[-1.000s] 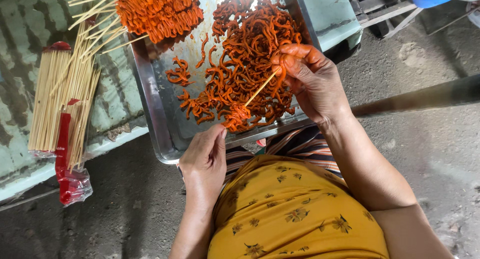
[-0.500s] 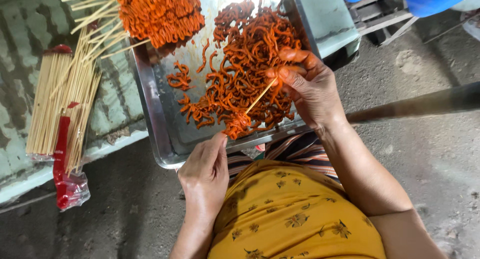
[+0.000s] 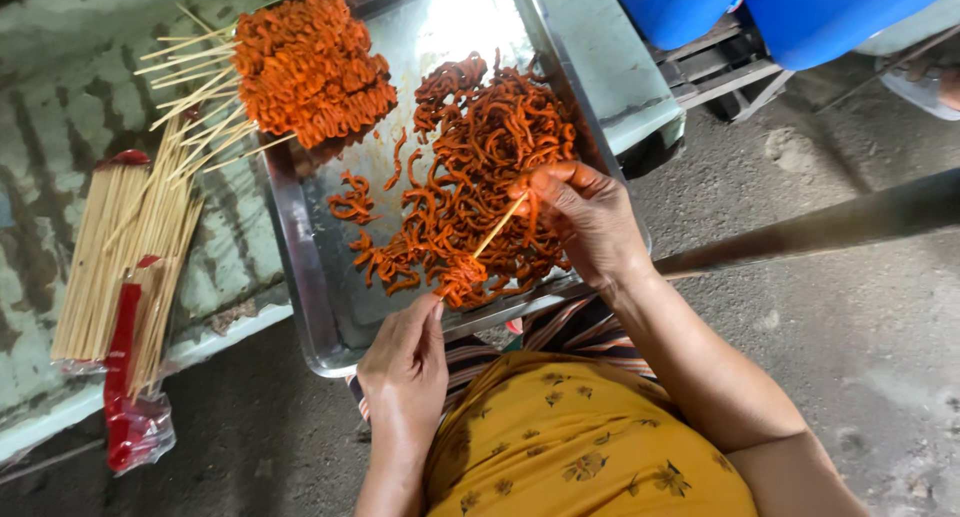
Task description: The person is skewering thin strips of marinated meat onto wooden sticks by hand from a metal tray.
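A metal tray (image 3: 312, 277) holds a loose heap of orange-red marinated strips (image 3: 478, 167). My right hand (image 3: 585, 217) pinches a thin bamboo skewer (image 3: 497, 227) that points down-left into the heap, where strips bunch at its tip (image 3: 462, 277). My left hand (image 3: 405, 372) is at the tray's near rim, its fingertips touching the strips at the skewer's tip. At the tray's far left lies a pile of finished skewers (image 3: 310, 67), their sticks jutting over the rim.
Bundles of bare bamboo skewers (image 3: 125, 257) lie on the worn green table (image 3: 60, 107), beside a red-and-clear plastic wrapper (image 3: 135, 427). Blue containers (image 3: 790, 7) stand at the top right. A dark pole (image 3: 830, 227) crosses the concrete ground.
My right hand has tilted the skewer slightly while my left hand moved up to the strips at its tip. The camera view shifted a little.
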